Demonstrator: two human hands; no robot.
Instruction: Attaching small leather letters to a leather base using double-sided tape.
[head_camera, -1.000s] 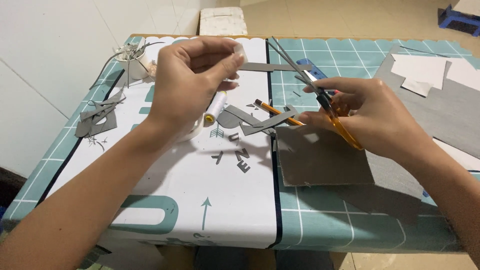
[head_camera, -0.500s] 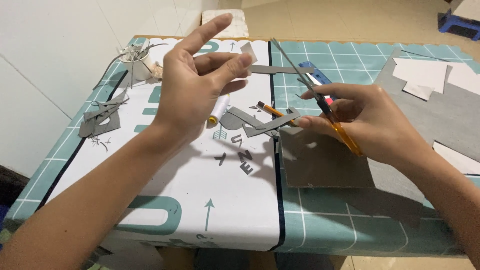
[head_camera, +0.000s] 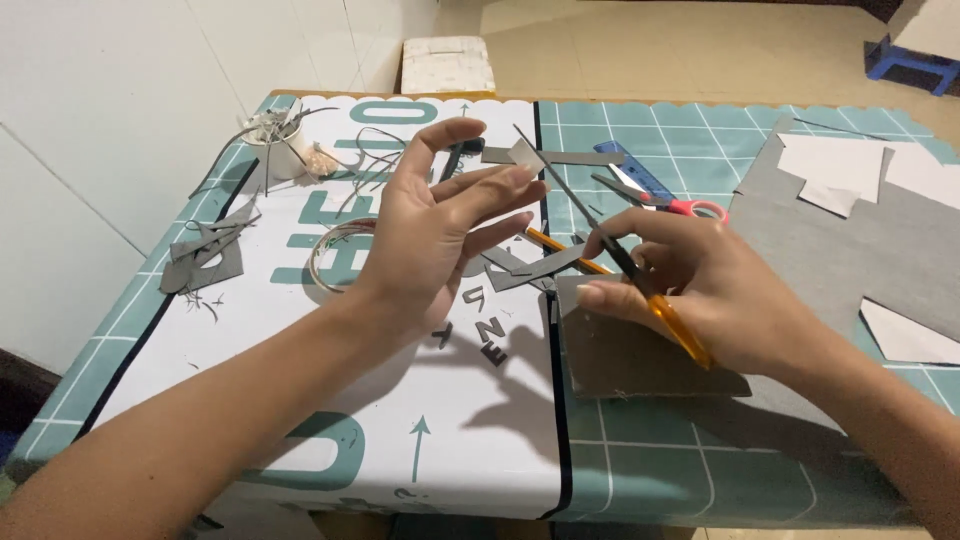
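Observation:
My left hand (head_camera: 440, 235) hovers above the white printed mat (head_camera: 300, 400), palm turned toward me and fingers spread. A small pale scrap (head_camera: 524, 153) sits at the tip of its middle finger; I cannot tell whether it sticks there. My right hand (head_camera: 710, 295) grips orange-handled scissors (head_camera: 575, 205), the thin blades pointing up and left toward the left fingertips. Beneath this hand lies a grey card sheet (head_camera: 640, 360). Small cut grey pieces (head_camera: 485, 335) lie on the mat below my left hand.
A clear tape ring (head_camera: 330, 262) lies left of my wrist. An orange pencil (head_camera: 555, 248), grey strip (head_camera: 575, 157), blue ruler (head_camera: 632, 168) and red-handled scissors (head_camera: 672, 205) lie beyond. A cup of scraps (head_camera: 280, 150), grey offcuts (head_camera: 205, 262), a big grey sheet (head_camera: 870, 250) with white paper (head_camera: 840, 170).
My left hand went from pinching a small pale piece to spreading its fingers wide. The right hand with the scissors stayed nearly still.

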